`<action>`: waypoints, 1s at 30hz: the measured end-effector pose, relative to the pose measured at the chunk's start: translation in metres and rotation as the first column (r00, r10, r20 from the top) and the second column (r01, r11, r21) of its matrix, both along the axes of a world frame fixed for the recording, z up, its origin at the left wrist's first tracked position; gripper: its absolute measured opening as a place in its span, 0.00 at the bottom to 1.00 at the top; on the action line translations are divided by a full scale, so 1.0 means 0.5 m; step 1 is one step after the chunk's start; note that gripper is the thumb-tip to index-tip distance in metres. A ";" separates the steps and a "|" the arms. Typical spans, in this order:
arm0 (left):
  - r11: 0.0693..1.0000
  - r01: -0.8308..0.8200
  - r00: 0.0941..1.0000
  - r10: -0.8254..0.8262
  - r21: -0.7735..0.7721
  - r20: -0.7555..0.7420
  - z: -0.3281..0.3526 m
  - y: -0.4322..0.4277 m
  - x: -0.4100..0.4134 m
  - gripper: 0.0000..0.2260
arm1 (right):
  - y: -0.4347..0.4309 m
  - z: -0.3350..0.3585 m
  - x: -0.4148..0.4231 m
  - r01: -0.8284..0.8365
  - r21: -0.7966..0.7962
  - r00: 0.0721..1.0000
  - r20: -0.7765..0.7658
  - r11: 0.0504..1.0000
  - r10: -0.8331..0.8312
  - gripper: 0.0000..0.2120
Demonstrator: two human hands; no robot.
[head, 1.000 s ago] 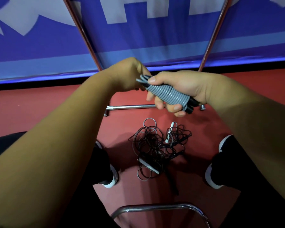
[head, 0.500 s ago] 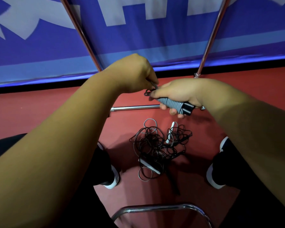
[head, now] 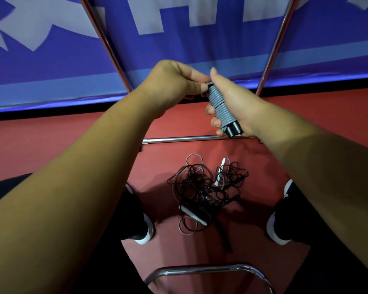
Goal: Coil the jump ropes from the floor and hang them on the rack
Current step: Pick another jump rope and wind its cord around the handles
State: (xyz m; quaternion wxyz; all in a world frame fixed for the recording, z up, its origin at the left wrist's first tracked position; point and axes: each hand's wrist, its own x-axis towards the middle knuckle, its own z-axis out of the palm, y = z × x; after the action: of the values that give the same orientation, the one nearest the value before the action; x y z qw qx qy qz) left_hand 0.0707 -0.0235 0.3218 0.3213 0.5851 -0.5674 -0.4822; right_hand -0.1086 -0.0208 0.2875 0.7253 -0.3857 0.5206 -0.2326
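Both hands are up at one o'clock in the view, meeting over the grey jump rope point(head: 220, 107). The right hand point(head: 236, 100) has it wrapped tight: fingers curl round the bundle from the far side, fingertips showing on its left edge, thumb pointing up at twelve. The rope is wound in neat close turns around its black handles point(head: 234, 129), whose butt ends poke out of the bottom of the fist toward five o'clock. The bundle stands nearly upright, tipped a little to the left at the top.

The left hand point(head: 174, 81) comes in from nine o'clock, fingers curled, pinching at the top end of the coil, right against the right thumb. What exactly sits between those fingertips is too small to tell.

Directly below the hands, the low chrome bar of the rack point(head: 179, 139) runs across the red floor point(head: 51, 141). Its left pole point(head: 106, 45) and right pole point(head: 278, 45) slant up toward eleven and one, in front of a blue banner point(head: 200, 49) with pale lettering.

At six o'clock from the bar, the tangle of black ropes point(head: 204, 192) lies loose on the floor, uncoiled. A white handle point(head: 220, 172) sits at its one o'clock edge, a second white handle point(head: 192, 215) at seven. The left shoe point(head: 146, 230) and the right shoe point(head: 274, 230) flank the pile at nine and three, apart from it. A curved chrome tube point(head: 204, 270) arcs across the bottom of the view at six.
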 end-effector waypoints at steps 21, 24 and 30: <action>0.775 -0.307 0.574 0.613 0.552 -0.542 -0.063 0.000 -0.043 0.08 | 0.017 -0.027 0.038 -0.138 -0.538 0.804 -0.551 0.832 -0.223 0.17; 0.792 -0.280 0.615 0.582 0.543 -0.532 -0.062 0.004 -0.045 0.11 | 0.019 -0.018 0.045 -0.060 -0.495 0.866 -0.458 0.867 -0.201 0.15; 0.834 -0.221 0.660 0.510 0.506 -0.552 -0.061 0.005 -0.047 0.13 | 0.013 -0.013 0.044 0.081 -0.360 0.933 -0.302 0.929 -0.198 0.16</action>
State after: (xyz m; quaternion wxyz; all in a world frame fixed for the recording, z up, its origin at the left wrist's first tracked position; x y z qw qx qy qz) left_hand 0.0473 -0.0209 0.2912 0.4692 0.5292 -0.1714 -0.6859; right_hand -0.0869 -0.0142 0.2808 0.5302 -0.5009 0.6136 -0.3024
